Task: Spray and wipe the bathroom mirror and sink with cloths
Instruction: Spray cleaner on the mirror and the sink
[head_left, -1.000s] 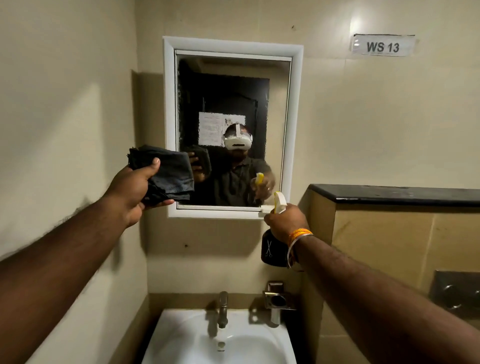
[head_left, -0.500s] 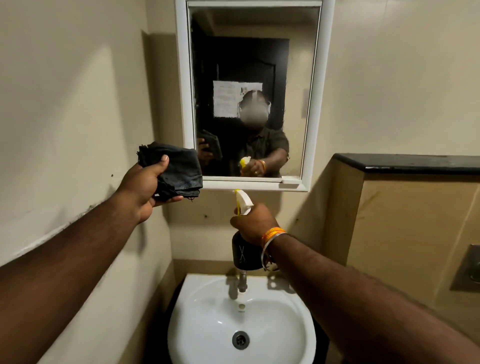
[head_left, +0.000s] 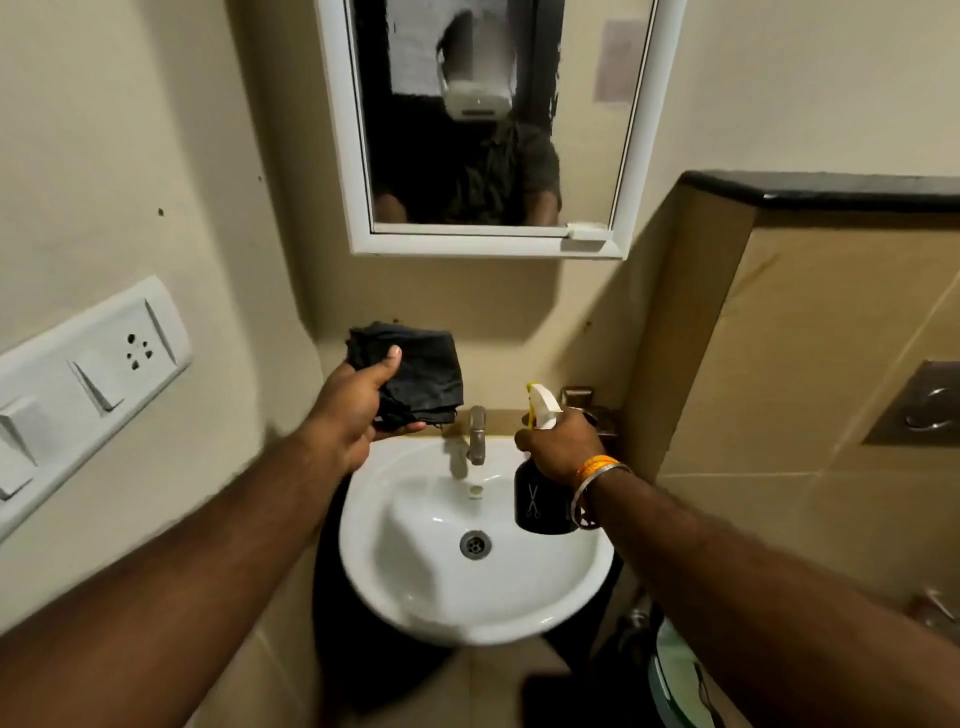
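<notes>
Above the knuckles of both hands, the white-framed mirror (head_left: 488, 130) runs out of view at the top, so only its lower part shows; the glass gives back a dim torso and two forearms, with the rest of the reflection too blurred to read. The left hand (head_left: 358, 410) is closed on one folded black cloth (head_left: 415, 371), thumb pressed flat on top and the other fingers hidden beneath the soft, crumpled layers. Whether it is one cloth or several folded together cannot be told. The right hand (head_left: 563, 447) is wrapped around the neck of one spray bottle (head_left: 540, 499), with a dark, rounded body printed with a small scissors mark and a white trigger head with a yellow tip rising past the fingers; the fingertips themselves are hidden behind the bottle. An orange band and a thin metal bangle (head_left: 597, 478) circle that wrist.

Below and between the two sets of fingers sits one glossy white oval sink (head_left: 415, 597), its round metal drain (head_left: 475, 544) in the middle. One dull metal tap (head_left: 477, 434) stands at its back edge between the hands. The bottle hangs over the sink's right side, clear of the porcelain. Behind the right fingers a small metal fitting (head_left: 587, 402) is mostly covered. Left of the cloth hand, a white plastic switch plate (head_left: 88, 374) with one socket is cut off by the frame edge. A steel flush plate (head_left: 924, 410) on the tiled wall at the right is also cut off.
</notes>
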